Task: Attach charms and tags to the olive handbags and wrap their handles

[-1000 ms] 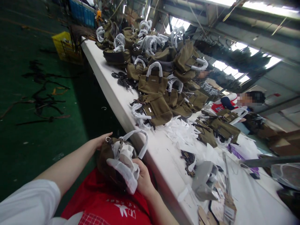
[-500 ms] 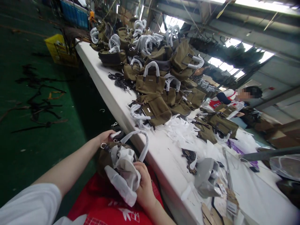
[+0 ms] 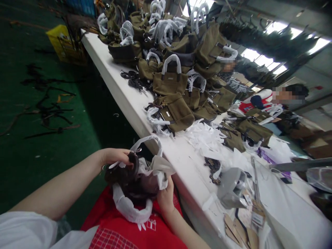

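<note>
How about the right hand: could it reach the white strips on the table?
Probably yes: only bare table appears between the right hand and the white strips, though that hand holds pale material.

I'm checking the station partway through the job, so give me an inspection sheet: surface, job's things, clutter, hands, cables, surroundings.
Surface: white table, loaded with olive bags.
Job's things: dark bag in front of the person, off the table, with white-wrapped handles and pale stuffing.
Clutter: white scraps, silver pouch and tan pieces on the table; dark strips on the floor.
Hands: left hand holds a dark coil; right hand is at the stuffing, fingers partly hidden.
Cables: nothing seen that is clearly a cable.
Surroundings: yellow crate beyond the table's far end; another person across the table.
</note>
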### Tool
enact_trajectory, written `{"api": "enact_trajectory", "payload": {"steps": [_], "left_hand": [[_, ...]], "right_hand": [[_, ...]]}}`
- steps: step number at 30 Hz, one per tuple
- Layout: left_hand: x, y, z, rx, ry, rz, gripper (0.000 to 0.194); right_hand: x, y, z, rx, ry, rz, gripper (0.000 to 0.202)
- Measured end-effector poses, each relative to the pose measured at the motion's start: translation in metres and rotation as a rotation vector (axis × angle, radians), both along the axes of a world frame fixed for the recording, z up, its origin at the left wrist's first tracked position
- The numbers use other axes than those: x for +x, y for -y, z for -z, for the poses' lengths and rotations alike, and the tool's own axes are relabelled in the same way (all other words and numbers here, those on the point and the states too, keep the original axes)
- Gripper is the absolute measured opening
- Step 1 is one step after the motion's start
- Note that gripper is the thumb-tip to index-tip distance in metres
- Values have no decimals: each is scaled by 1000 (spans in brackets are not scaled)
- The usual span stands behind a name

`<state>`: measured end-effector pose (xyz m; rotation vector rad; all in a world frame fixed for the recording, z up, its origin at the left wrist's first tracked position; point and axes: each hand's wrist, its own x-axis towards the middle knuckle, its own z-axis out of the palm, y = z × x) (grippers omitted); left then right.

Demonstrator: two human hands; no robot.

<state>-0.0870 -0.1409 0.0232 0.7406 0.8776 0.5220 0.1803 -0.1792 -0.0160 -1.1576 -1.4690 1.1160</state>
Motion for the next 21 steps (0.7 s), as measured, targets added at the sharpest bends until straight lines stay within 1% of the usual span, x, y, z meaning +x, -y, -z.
{"api": "enact_trajectory", "payload": {"steps": [2,4,5,7,8,10,11,15,17,21], "left_hand": [[0,1,-2,10,-60,77,25],[0,-2,-6,78,-105,188,24],[1,-3,-7,132,-158,242,23],[6,-7,-8,287,-357,338,21],[10,-8,-7,368,-475,365,21],[20,-8,-2,493,-672,394,22],[25,-8,2,531,-738,401,22],[44,-1,21,615,-911,425,19],[50,0,28,655,-989,446,15],[48,-6,31,730,-1084,536,16]], "right_hand": [[7,-3,5,-24,-7,69,23],[12,-7,10,-64,-16,121,23],[13,-10,12,-86,-22,139,24],[13,-14,14,-120,-36,155,25],[12,-16,15,-128,-43,149,25],[10,-18,16,-130,-53,122,25],[10,-18,16,-129,-58,107,24],[9,-18,16,-133,-75,81,22],[9,-18,16,-132,-83,79,22],[12,-23,21,-143,-105,109,26]]}}
